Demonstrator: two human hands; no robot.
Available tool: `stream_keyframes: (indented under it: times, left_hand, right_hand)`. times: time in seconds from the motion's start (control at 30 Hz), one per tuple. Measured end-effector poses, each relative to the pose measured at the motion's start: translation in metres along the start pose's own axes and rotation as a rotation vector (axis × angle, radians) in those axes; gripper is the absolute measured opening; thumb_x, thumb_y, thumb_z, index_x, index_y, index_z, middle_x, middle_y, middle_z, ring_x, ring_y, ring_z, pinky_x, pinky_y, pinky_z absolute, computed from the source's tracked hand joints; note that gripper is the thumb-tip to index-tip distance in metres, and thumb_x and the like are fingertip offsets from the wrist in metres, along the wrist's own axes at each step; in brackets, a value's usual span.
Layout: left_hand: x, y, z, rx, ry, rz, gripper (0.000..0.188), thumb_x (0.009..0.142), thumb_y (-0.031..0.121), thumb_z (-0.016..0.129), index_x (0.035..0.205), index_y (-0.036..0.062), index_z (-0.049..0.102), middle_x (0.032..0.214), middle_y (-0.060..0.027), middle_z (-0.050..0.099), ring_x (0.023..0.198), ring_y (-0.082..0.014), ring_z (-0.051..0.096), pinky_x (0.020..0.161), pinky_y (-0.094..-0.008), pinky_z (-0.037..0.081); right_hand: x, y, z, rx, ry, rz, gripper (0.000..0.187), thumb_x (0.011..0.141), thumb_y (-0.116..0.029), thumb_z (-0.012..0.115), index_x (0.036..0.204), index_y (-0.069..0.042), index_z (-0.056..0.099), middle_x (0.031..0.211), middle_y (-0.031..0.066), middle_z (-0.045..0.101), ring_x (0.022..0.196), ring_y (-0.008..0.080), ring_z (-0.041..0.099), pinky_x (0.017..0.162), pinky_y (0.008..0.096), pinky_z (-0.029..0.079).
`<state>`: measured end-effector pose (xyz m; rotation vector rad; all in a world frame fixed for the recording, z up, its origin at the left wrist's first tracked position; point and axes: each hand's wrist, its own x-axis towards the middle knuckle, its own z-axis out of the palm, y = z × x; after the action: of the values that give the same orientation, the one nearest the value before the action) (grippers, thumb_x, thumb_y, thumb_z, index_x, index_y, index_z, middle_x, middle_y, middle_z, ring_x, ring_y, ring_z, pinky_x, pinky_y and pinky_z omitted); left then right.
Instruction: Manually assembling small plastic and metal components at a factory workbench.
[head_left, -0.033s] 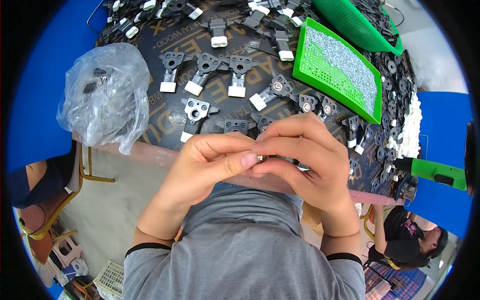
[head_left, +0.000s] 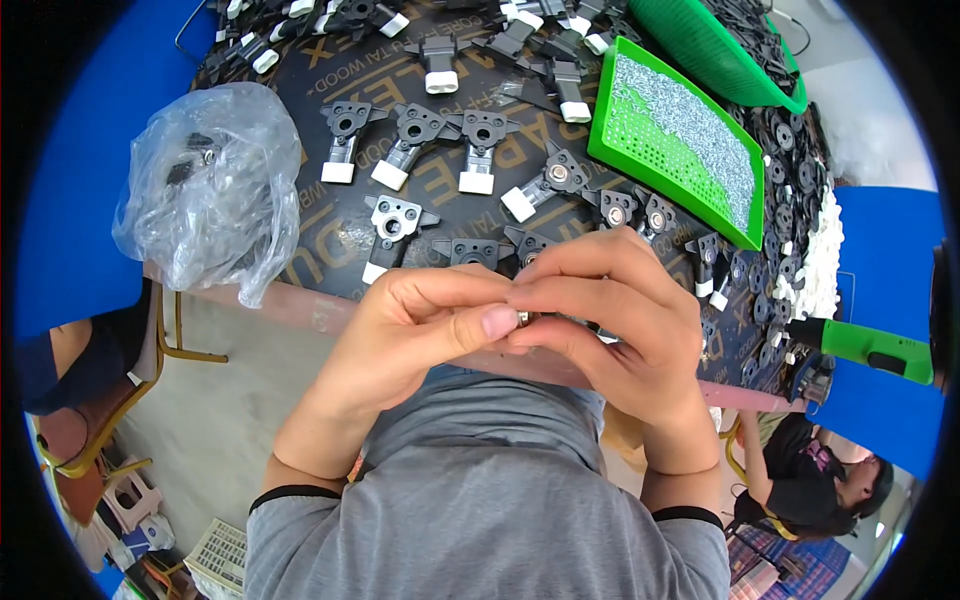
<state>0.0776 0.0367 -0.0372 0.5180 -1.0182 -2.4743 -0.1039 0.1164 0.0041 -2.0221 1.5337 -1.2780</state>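
Observation:
Just beyond the table's near edge, my left hand (head_left: 425, 330) and my right hand (head_left: 630, 325) meet fingertip to fingertip. Between the left thumb and the right fingers shows a small shiny metal piece (head_left: 522, 318), mostly covered, so its kind cannot be made out. Both hands are closed around it in a pinch. Right behind the fingers lie black plastic brackets with white ends, among them one partly hidden bracket (head_left: 470, 250) and one with a silver face (head_left: 395, 225). Some brackets farther right, such as this one (head_left: 558, 175), have a round metal piece in their centre.
A green tray (head_left: 597, 140) of small silvery parts stands at the back right, below a green basket (head_left: 700, 45). A clear plastic bag (head_left: 215, 200) sits on the left. At the right are black discs, white pieces (head_left: 825, 260) and a green-black tool (head_left: 870, 348). Another person (head_left: 810, 470) sits lower right.

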Motion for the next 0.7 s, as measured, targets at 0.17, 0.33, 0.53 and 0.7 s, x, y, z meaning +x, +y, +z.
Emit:
stream_keyframes:
  times: [0.17,0.33,0.53,0.7]
  left_hand:
    - [-0.002,0.007,-0.004,-0.003,-0.024,-0.013,0.020,0.091,0.007,0.066,0.107,-0.0033,0.069,0.103,-0.0090,0.067,0.093,-0.0125,0.064,0.078,-0.0232,0.051]
    - [-0.003,0.008,-0.007,-0.039,-0.028,0.002,0.020,0.091,0.007,0.065,0.108,-0.0034,0.069,0.103,-0.0087,0.067,0.094,-0.0118,0.063,0.078,-0.0229,0.051]
    - [-0.003,0.006,-0.010,-0.209,0.001,-0.081,0.025,0.091,0.006,0.065,0.115,-0.0017,0.066,0.102,-0.0082,0.069,0.094,-0.0133,0.065,0.083,-0.0254,0.053]
    - [-0.010,0.006,-0.006,-0.046,0.058,-0.045,0.026,0.092,0.007,0.060,0.114,-0.0049,0.064,0.103,-0.0156,0.068,0.091,-0.0219,0.068,0.084,-0.0363,0.057]
  right_hand:
    - [0.007,-0.004,0.002,-0.020,-0.030,-0.018,0.028,0.065,-0.005,0.080,0.092,-0.003,0.071,0.093,0.0094,0.068,0.082,0.0221,0.064,0.070,0.0303,0.049]
    - [0.011,-0.003,0.005,-0.034,-0.028,-0.048,0.028,0.067,-0.007,0.080,0.093,-0.003,0.072,0.094,0.0088,0.067,0.077,0.0231,0.063,0.065,0.0310,0.050]
    - [0.017,-0.001,0.003,-0.008,-0.016,0.036,0.021,0.071,-0.001,0.077,0.091,0.000,0.072,0.092,0.0114,0.070,0.079,0.0217,0.065,0.070,0.0309,0.050]
    - [0.058,0.034,0.010,-0.288,0.106,0.255,0.016,0.078,-0.005,0.076,0.092,-0.002,0.072,0.090,0.0077,0.070,0.076,0.0158,0.064,0.068,0.0255,0.051]
